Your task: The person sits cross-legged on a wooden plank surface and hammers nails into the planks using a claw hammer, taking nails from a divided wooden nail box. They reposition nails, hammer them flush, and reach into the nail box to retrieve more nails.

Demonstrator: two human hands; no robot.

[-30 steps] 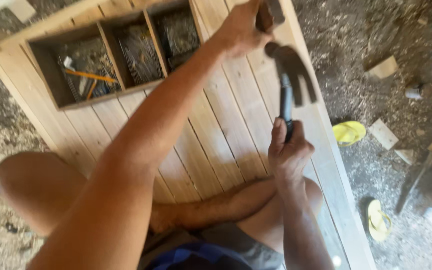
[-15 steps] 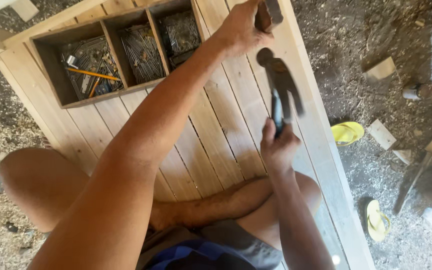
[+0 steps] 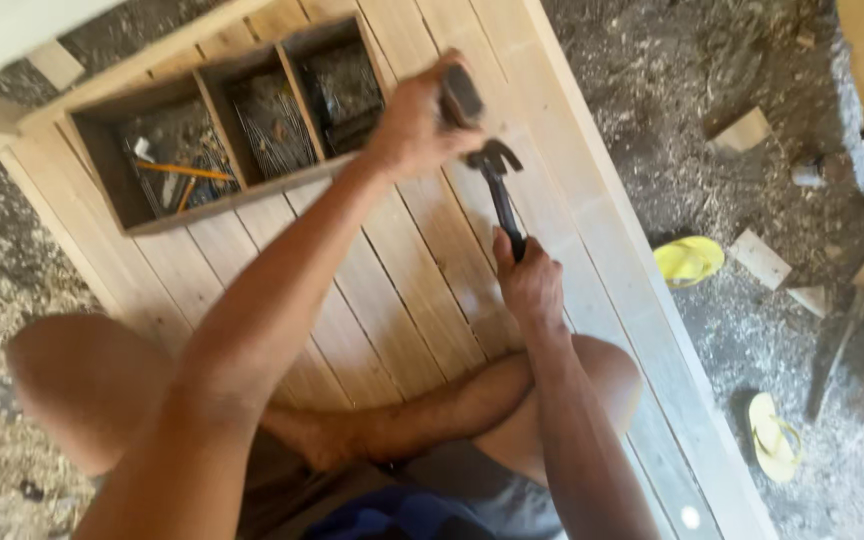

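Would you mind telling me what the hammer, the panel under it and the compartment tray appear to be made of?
Hammer: dark head and shaft, probably steel, though motion blur hides the finish; its grip sits hidden in the right hand.
Panel: pale, bare wooden boards, with visible grain and seams between planks.
Compartment tray: darker wood, seemingly weathered, with thin plank dividers.

Two hands are in view, the left hand and the right hand, with one claw hammer between them. One wooden tray has three compartments; its nails are too many and too blurred to count, and one orange pencil lies in it. Two yellow sandals lie on the ground, with about four wood offcuts nearby.
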